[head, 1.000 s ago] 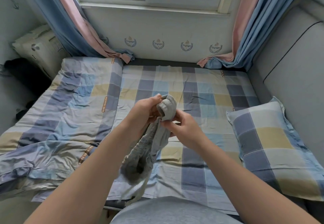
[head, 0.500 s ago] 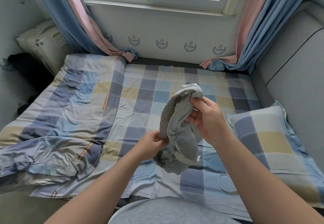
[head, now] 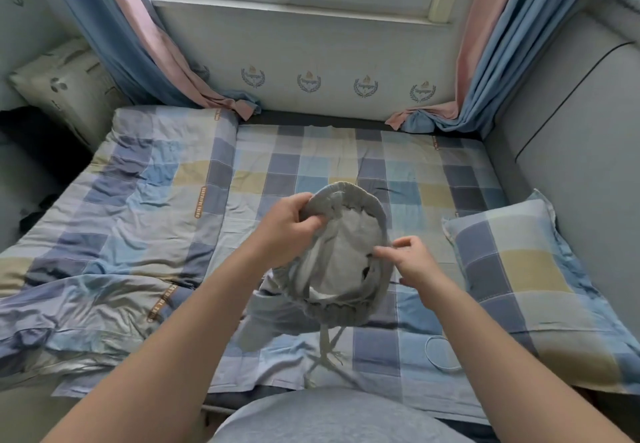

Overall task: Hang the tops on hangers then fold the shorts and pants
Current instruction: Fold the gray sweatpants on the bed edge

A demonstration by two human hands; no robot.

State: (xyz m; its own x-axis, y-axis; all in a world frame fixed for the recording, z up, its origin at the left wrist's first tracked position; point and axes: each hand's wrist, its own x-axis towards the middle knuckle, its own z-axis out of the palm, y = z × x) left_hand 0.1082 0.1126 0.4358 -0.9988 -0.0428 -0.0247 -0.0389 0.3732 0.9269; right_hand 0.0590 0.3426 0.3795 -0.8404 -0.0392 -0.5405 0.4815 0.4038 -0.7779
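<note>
A pair of grey shorts (head: 341, 255) with an elastic waistband and a drawstring hangs in the air over the checked bed sheet (head: 311, 165). The waistband is spread open into a ring and the pale lining shows inside. My left hand (head: 287, 226) grips the waistband at its upper left. My right hand (head: 412, 262) pinches the waistband's right edge with thumb and fingers. The drawstring ends dangle below the shorts toward the bed's front edge. No hangers or tops are in view.
A checked pillow (head: 533, 286) lies at the right, against a grey padded headboard (head: 581, 137). A rumpled checked quilt (head: 114, 234) covers the bed's left half. A round hair tie (head: 441, 352) lies on the sheet. Blue and pink curtains (head: 145, 44) hang beside the window.
The shorts went from a bunched bundle to an opened waistband ring. My left hand rose from below to the waistband's top left; my right hand dropped to its right edge.
</note>
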